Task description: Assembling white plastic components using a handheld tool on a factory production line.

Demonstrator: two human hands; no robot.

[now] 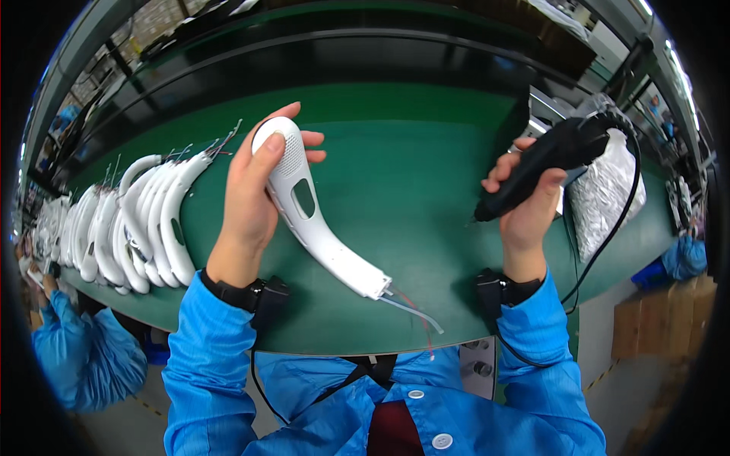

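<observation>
My left hand [251, 190] is closed around the wide, perforated end of a white curved plastic housing [331, 245], thumb on top. An oval dark opening shows in its middle. From its narrow end, pointing toward my body, come thin red wires and a pale tube [414, 310]. On the right, my right hand [528, 224] grips a black electric screwdriver [541, 166], its tip angled down and left over the green table [395, 182]. The tip is apart from the housing. A black cable [633, 205] runs from the tool's back end.
A row of similar white curved housings [176, 228] with wires lies at the left. A clear bag of small silvery parts [608, 201] sits at the right beside a metal box [544, 114]. A person in blue [91, 349] works at far left. Cartons [661, 319] stand right.
</observation>
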